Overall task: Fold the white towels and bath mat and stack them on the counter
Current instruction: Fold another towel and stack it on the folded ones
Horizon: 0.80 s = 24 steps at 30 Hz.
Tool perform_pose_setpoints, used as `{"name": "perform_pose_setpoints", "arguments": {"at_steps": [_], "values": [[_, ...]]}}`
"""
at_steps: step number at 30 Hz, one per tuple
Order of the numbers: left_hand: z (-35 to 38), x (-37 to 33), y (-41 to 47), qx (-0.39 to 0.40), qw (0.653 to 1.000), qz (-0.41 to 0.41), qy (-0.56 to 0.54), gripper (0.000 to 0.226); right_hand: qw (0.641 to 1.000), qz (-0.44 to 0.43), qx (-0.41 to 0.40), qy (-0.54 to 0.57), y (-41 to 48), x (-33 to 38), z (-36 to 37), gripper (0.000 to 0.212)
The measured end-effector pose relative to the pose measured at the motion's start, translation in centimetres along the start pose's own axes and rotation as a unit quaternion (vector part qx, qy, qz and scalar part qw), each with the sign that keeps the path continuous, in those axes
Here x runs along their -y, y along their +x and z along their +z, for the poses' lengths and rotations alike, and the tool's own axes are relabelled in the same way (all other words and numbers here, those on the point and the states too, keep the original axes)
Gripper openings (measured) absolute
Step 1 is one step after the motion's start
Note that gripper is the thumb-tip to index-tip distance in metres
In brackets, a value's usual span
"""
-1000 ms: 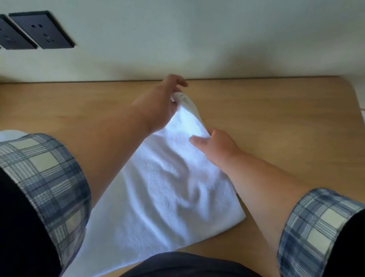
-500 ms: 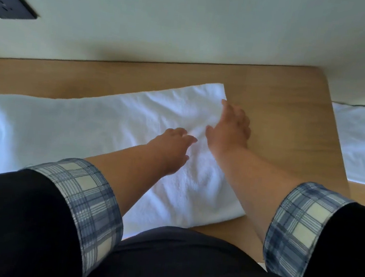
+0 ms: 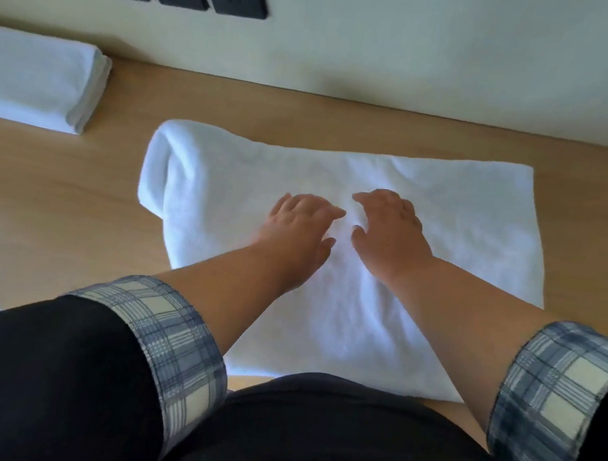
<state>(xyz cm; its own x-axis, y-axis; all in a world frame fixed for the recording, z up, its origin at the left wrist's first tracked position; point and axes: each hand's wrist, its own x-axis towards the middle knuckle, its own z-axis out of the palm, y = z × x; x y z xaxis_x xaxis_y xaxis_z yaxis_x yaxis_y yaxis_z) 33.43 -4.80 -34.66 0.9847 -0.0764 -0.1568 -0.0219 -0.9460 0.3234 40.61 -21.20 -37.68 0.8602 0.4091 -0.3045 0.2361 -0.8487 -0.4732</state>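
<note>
Lying well left of the spread towel (image 3: 448, 216): folded stack (image 3: 28, 77).

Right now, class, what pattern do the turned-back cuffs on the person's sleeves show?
Blue-grey and cream plaid, clearest in the head view on the left cuff.

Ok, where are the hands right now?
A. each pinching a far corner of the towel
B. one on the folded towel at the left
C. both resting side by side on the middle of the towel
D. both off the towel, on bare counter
C: the left hand and right hand lie side by side on the middle of the towel, away from its corners.
</note>
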Motion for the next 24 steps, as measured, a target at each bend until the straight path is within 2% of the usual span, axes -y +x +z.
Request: {"name": "perform_pose_setpoints", "arguments": {"at_steps": [3,5,6,8,10,11,13,16,18,19,22,24], "values": [[-2.6,5.9,-3.4,-0.172,0.983,0.0,-0.059,0.051,0.998,-0.039,-0.037,0.031,0.9,6.4,2.0,0.055],[-3.8,10.3,-5.5,-0.27,0.958,-0.052,-0.077,0.051,0.994,-0.074,-0.064,0.043,1.5,11.0,3.2,0.053],[-4.3,12.4,-6.2,-0.301,0.943,-0.103,-0.102,0.053,0.992,-0.091,-0.074,0.048,1.7,13.3,3.7,0.053],[-5.0,16.5,-6.8,-0.299,0.897,-0.258,-0.198,0.059,0.988,-0.126,-0.077,0.042,1.9,17.8,4.9,0.053],[-5.3,20.5,-6.5,-0.211,0.846,-0.396,-0.286,0.069,0.986,-0.154,-0.056,0.018,1.8,21.7,6.5,0.053],[-5.4,22.3,-6.3,-0.145,0.837,-0.428,-0.31,0.073,0.987,-0.157,-0.043,0.001,1.7,23.3,7.4,0.054],[-5.3,25.0,-6.0,-0.023,0.842,-0.412,-0.349,0.075,0.989,-0.141,-0.021,-0.049,1.3,25.3,9.0,0.055],[-5.0,27.3,-6.1,0.038,0.846,-0.352,-0.399,0.049,0.984,-0.098,0.026,-0.149,1.3,26.4,10.0,0.059],[-5.5,27.9,-6.3,0.033,0.847,-0.339,-0.409,0.035,0.984,-0.055,0.031,-0.164,1.4,27.1,9.7,0.061],[-5.9,28.1,-6.4,0.02,0.861,-0.321,-0.393,0.029,0.983,-0.048,0.008,-0.176,1.6,27.7,9.4,0.062],[-7.4,28.4,-6.9,-0.039,0.902,-0.237,-0.357,0.009,0.965,-0.106,-0.077,-0.225,3.2,30.7,8.0,0.07],[-8.8,28.4,-7.3,-0.05,0.9,-0.189,-0.389,0.007,0.961,-0.131,-0.041,-0.241,5.2,33.0,6.5,0.069]]}}
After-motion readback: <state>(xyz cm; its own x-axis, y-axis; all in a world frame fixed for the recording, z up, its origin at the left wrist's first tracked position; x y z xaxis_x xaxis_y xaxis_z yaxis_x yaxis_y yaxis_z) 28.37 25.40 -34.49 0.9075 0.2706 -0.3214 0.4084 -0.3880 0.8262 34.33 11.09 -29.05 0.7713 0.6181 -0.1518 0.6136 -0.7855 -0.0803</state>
